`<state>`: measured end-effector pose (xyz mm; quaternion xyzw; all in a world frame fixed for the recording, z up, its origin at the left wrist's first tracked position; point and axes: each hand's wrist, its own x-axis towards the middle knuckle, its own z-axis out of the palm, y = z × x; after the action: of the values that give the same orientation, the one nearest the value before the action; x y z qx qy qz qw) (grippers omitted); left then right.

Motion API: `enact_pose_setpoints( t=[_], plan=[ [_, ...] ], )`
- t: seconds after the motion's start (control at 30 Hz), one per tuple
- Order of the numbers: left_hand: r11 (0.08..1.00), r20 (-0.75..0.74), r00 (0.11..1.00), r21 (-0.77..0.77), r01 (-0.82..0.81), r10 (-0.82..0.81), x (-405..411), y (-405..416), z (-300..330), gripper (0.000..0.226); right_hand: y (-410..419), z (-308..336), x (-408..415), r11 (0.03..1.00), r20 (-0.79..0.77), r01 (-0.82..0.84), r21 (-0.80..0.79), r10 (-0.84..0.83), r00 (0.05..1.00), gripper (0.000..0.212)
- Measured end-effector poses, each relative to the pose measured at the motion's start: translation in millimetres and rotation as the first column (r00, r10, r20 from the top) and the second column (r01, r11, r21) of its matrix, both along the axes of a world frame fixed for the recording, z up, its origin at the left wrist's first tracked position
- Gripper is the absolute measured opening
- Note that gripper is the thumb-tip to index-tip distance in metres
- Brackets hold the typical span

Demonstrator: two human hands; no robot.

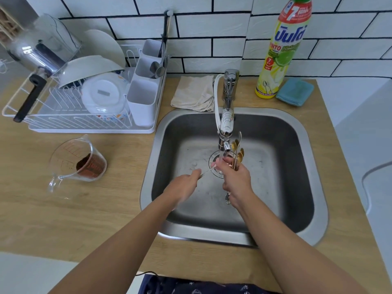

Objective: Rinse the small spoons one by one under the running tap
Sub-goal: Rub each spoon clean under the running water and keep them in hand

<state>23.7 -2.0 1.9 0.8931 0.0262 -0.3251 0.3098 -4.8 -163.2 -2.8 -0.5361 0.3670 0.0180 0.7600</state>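
Note:
Over the steel sink (301,187), my right hand (235,179) grips a bundle of small gold and silver spoons (238,152), bowls pointing up beside the tap spout (225,145). My left hand (183,184) pinches the handle of a single thin spoon (205,172), whose other end reaches to my right fingertips under the spout. Water runs from the tap onto that spot above the drain (214,162).
A dish rack (70,115) with plates, a bowl, a pan and a cutlery holder stands left of the sink. A glass measuring jug (78,162) lies tipped on the wooden counter. Behind the sink are a cloth (194,92), a dish soap bottle (282,49) and a blue sponge (294,92).

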Motion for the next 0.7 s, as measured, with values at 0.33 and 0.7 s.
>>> enact_pose_setpoints(
  t=[0.33,0.7],
  plan=[
    [0.999,-0.083,0.996,0.026,0.026,-0.024,-1.2,4.9,-2.8,0.072,-1.2,-9.2,-6.8,0.998,0.017,-0.057,0.0,0.057,0.998,0.02],
    [0.987,-0.078,0.99,-0.114,0.112,-0.122,-17.9,-12.1,12.3,0.042,-2.3,-8.7,-1.7,0.992,0.024,-0.042,-0.115,0.045,0.999,0.014]
  ],
)
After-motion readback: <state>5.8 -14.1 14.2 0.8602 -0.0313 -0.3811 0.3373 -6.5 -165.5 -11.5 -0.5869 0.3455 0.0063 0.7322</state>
